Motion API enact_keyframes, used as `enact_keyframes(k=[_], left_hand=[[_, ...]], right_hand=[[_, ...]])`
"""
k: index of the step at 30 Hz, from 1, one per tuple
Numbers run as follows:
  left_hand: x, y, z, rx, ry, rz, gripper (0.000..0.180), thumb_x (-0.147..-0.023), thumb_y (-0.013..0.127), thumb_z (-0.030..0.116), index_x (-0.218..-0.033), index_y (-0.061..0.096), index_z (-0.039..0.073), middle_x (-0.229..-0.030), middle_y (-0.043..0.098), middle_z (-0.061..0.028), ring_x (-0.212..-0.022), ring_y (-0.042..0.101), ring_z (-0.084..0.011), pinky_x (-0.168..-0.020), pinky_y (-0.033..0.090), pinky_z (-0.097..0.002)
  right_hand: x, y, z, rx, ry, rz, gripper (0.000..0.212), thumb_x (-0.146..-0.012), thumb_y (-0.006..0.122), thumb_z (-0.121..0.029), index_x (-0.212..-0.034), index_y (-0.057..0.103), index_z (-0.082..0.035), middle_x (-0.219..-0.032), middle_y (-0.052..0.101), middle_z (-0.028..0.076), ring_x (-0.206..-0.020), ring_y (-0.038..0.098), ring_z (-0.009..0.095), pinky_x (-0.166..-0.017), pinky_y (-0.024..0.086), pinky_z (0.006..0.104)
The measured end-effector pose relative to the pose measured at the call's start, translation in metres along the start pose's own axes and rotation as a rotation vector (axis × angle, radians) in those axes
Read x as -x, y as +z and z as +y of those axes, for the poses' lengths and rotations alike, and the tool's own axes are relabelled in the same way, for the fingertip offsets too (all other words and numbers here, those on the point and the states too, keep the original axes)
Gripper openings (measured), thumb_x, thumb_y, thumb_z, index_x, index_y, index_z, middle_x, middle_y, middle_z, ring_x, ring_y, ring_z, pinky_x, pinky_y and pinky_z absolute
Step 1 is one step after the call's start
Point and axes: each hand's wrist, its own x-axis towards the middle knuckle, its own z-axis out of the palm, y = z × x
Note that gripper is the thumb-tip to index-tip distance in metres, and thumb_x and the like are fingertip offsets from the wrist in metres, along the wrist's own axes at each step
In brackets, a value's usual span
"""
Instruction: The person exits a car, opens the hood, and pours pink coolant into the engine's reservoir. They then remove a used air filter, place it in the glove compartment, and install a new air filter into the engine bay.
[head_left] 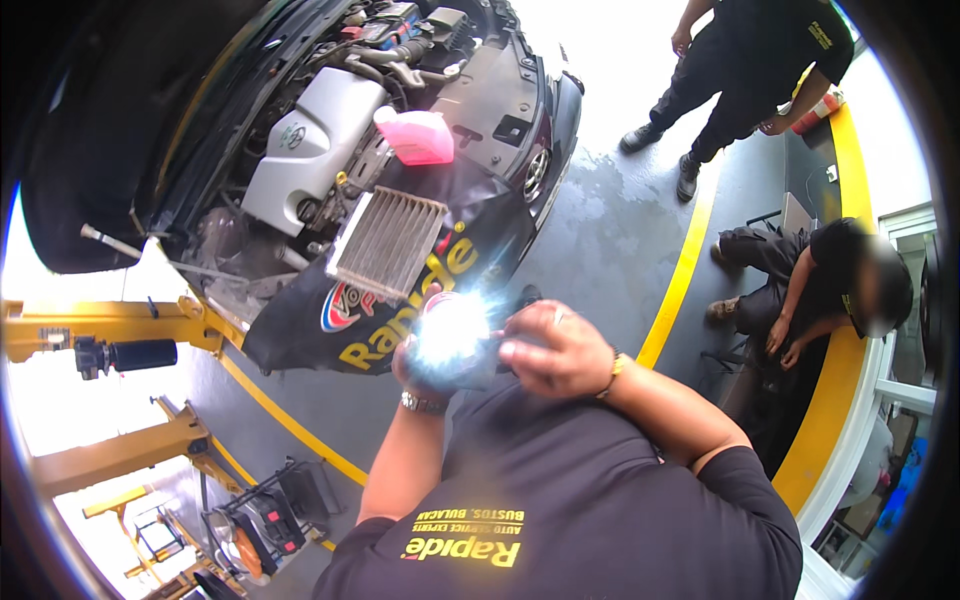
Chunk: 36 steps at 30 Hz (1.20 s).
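My left hand [405, 362] is wrapped round a hand-sized thing in front of my chest. White-blue glare [452, 335] covers most of that thing, so its kind cannot be made out. Close beside its right edge is my right hand [553, 348], with fingers curled and thumb and forefinger drawn together. Whatever they pinch is too small or washed out to name. Just beyond my hands, a dirty pleated air filter [390, 240] lies on a black fender cover [480, 235] draped over the car's front edge. A pink plastic jug [418, 137] stands behind the filter.
The open engine bay shows a silver engine cover [315, 145] and a battery [392, 25]. Yellow lift arms [120, 450] and a black wheeled rack [265, 515] are at left. One person [750, 60] stands at far right; another [800, 290] sits by a yellow ledge [825, 430].
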Motion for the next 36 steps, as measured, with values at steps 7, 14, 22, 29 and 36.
enact_keyframes(k=[7, 14, 22, 29, 36], left_hand=[[-0.196, 0.017, -0.032, 0.173, -0.271, -0.201, 0.076, -0.076, 0.069, 0.041, -0.146, 0.044, 0.022, -0.13, 0.049, -0.027, -0.112, 0.055, -0.0441, -0.102, 0.042, -0.0641], [-0.335, 0.07, -0.079, -0.309, -0.227, -0.14, 0.083, -0.083, 0.076, 0.018, -0.15, 0.028, 0.017, -0.125, 0.054, -0.0143, -0.12, 0.053, -0.0238, -0.104, 0.045, -0.0406], [-0.42, 0.091, -0.129, -0.518, -0.014, 0.419, 0.061, -0.085, 0.075, 0.009, -0.137, 0.044, 0.004, -0.123, 0.057, -0.0109, -0.108, 0.061, -0.0203, -0.097, 0.049, -0.0349], [-0.458, 0.085, -0.11, -0.689, 0.488, 0.936, 0.053, -0.082, 0.077, 0.003, -0.125, 0.046, 0.006, -0.111, 0.057, -0.0081, -0.099, 0.063, -0.0191, -0.092, 0.052, -0.0341], [-0.522, 0.006, -0.064, -1.181, 0.494, 1.104, 0.079, -0.07, 0.091, 0.024, -0.131, 0.047, -0.002, -0.117, 0.059, -0.0137, -0.104, 0.059, -0.0212, -0.092, 0.049, -0.0344]], right_hand=[[-0.027, -0.122, 0.109, -0.232, 0.648, -0.005, 0.075, -0.079, 0.083, -0.029, -0.14, 0.047, -0.005, -0.102, 0.062, 0.01, -0.09, 0.063, 0.022, -0.081, 0.051, 0.0339], [-0.045, -0.174, 0.237, -0.625, 1.083, 0.256, 0.052, -0.076, 0.085, -0.026, -0.115, 0.057, -0.005, -0.098, 0.06, 0.001, -0.09, 0.056, 0.008, -0.081, 0.048, 0.0246], [-0.074, -0.197, 0.421, -1.394, 1.159, 0.129, 0.043, -0.092, 0.07, -0.026, -0.125, 0.055, -0.003, -0.108, 0.066, 0.005, -0.09, 0.062, 0.011, -0.077, 0.051, 0.0266], [-0.138, -0.135, 0.468, -1.306, 1.537, -0.323, 0.037, -0.098, 0.062, -0.043, -0.09, 0.064, -0.007, -0.072, 0.059, -0.003, -0.061, 0.052, 0.006, -0.058, 0.044, 0.0221], [-0.167, -0.127, 0.526, -1.084, 1.391, -0.561, 0.05, -0.104, 0.051, -0.038, -0.134, 0.056, 0.001, -0.11, 0.068, 0.01, -0.1, 0.062, 0.017, -0.088, 0.05, 0.0317]])
